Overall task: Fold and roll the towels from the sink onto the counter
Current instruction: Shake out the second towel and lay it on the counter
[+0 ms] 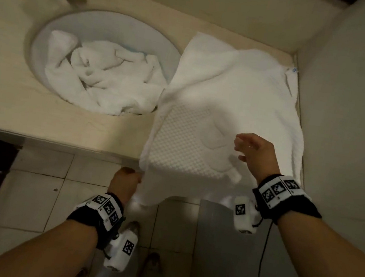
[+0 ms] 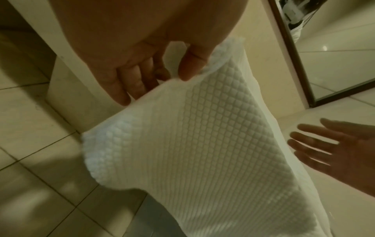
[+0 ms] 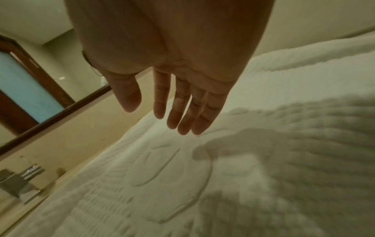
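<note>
The white waffle-weave towel, soft and limp, is spread over the counter's right end with its near edge hanging off the front, best taken at corners: left hand pinches the near-left corner, right hand hovers open-fingered, empty.
</note>
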Demonstrator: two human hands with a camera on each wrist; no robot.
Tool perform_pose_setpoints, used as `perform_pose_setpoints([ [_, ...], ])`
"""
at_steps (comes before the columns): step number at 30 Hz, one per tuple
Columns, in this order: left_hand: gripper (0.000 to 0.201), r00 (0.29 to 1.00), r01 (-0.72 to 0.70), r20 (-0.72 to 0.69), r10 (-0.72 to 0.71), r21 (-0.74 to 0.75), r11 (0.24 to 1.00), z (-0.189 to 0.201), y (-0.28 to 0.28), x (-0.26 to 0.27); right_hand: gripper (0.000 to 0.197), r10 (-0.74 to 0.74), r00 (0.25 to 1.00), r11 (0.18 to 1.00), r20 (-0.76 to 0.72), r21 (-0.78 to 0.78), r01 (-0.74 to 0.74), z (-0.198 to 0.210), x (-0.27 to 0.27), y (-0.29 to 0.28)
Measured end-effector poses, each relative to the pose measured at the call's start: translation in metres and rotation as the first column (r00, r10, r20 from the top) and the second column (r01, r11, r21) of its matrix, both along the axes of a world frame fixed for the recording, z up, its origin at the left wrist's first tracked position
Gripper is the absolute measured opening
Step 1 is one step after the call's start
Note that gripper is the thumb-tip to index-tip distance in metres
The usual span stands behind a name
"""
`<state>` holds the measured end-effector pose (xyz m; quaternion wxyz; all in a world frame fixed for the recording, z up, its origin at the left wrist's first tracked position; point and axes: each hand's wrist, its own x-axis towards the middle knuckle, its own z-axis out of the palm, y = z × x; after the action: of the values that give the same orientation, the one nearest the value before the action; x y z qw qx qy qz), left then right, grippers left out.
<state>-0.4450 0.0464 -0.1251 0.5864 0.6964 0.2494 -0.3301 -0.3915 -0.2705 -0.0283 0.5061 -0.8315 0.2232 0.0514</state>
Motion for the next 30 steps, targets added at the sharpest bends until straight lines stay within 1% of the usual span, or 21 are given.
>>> perform_pose_setpoints([
  [1,0.034,0.992,-0.09,0.102,0.076,0.135,0.987,0.008,-0.004,0.001,0.003,0.023,1.0,1.0,-0.008,-0.019,-0.023,-0.002,0.007,0.002],
  [2,0.034,0.994,-0.097,0.065,0.088,0.14,0.985,0.018,-0.005,0.001,0.006,0.037,0.999,0.999,-0.025,-0.033,-0.038,-0.002,0.013,0.005],
  [3,0.035,0.994,-0.097,0.065,0.088,0.141,0.985,0.019,-0.004,0.004,0.014,0.039,0.998,0.998,-0.046,-0.04,-0.041,-0.004,0.019,0.006],
  [5,0.034,0.997,-0.062,0.065,0.049,0.213,0.975,0.026,-0.002,0.01,0.029,0.022,0.997,0.999,-0.074,-0.039,-0.025,-0.007,0.029,0.007],
  [6,0.033,0.998,-0.017,0.057,0.003,0.246,0.969,0.036,0.0,0.015,0.032,0.014,0.997,0.999,-0.078,-0.038,-0.017,-0.008,0.034,0.007],
  [7,0.034,0.997,0.056,0.033,-0.069,0.29,0.955,0.039,0.004,0.019,0.033,0.007,0.997,0.999,-0.08,-0.039,-0.01,-0.008,0.038,0.007],
  [8,0.035,0.978,0.187,0.017,-0.208,0.371,0.91,0.043,0.006,0.022,0.033,-0.002,0.997,0.999,-0.081,-0.035,-0.001,-0.008,0.042,0.006],
  [9,0.032,0.957,0.253,0.017,-0.289,0.439,0.862,0.048,0.007,0.025,0.032,-0.011,0.997,1.0,-0.081,-0.027,0.009,-0.007,0.046,0.004],
  [10,0.029,0.945,0.254,0.06,-0.322,0.486,0.836,0.049,0.009,0.028,0.028,-0.02,0.997,1.0,-0.081,-0.016,0.019,-0.005,0.051,0.003],
  [11,0.027,0.952,0.221,0.079,-0.295,0.49,0.843,0.057,0.008,0.032,0.023,-0.028,0.996,1.0,-0.082,-0.009,0.028,-0.003,0.056,0.002],
  [12,0.028,0.944,0.236,0.078,-0.32,0.518,0.822,0.062,0.006,0.038,0.018,-0.036,0.996,0.999,-0.077,-0.003,0.036,-0.002,0.062,0.0],
  [13,0.032,0.952,0.223,0.075,-0.298,0.5,0.837,0.069,0.004,0.045,0.013,-0.047,0.996,0.999,-0.069,0.008,0.048,0.0,0.067,-0.002],
  [15,0.035,0.993,0.04,0.09,-0.078,0.365,0.93,0.077,-0.003,0.065,0.012,-0.069,0.996,0.997,-0.062,0.036,0.071,0.004,0.079,-0.004],
  [17,0.033,0.994,-0.074,0.101,0.05,0.25,0.965,0.091,-0.015,0.085,0.016,-0.067,0.996,0.996,-0.06,0.06,0.07,0.009,0.09,-0.008],
  [20,0.037,0.975,-0.192,0.14,0.172,0.141,0.971,0.108,-0.031,0.117,0.021,-0.054,0.997,0.994,-0.062,0.088,0.059,0.013,0.108,-0.017],
  [23,0.035,0.947,-0.309,0.112,0.3,0.07,0.949,0.116,-0.049,0.148,0.018,-0.039,0.998,0.99,-0.054,0.131,0.045,0.012,0.13,-0.029],
  [25,0.034,0.935,-0.346,0.113,0.337,0.07,0.936,0.119,-0.061,0.168,0.012,-0.037,0.998,0.984,-0.054,0.171,0.046,0.012,0.147,-0.036],
  [27,0.033,0.921,-0.374,0.145,0.362,0.067,0.925,0.121,-0.073,0.188,0.01,-0.048,0.998,0.977,-0.052,0.205,0.057,0.012,0.163,-0.045],
  [30,0.026,0.904,-0.386,0.217,0.369,0.043,0.921,0.121,-0.096,0.221,0.011,-0.104,0.994,0.978,-0.016,0.182,0.105,0.008,0.182,-0.065],
])
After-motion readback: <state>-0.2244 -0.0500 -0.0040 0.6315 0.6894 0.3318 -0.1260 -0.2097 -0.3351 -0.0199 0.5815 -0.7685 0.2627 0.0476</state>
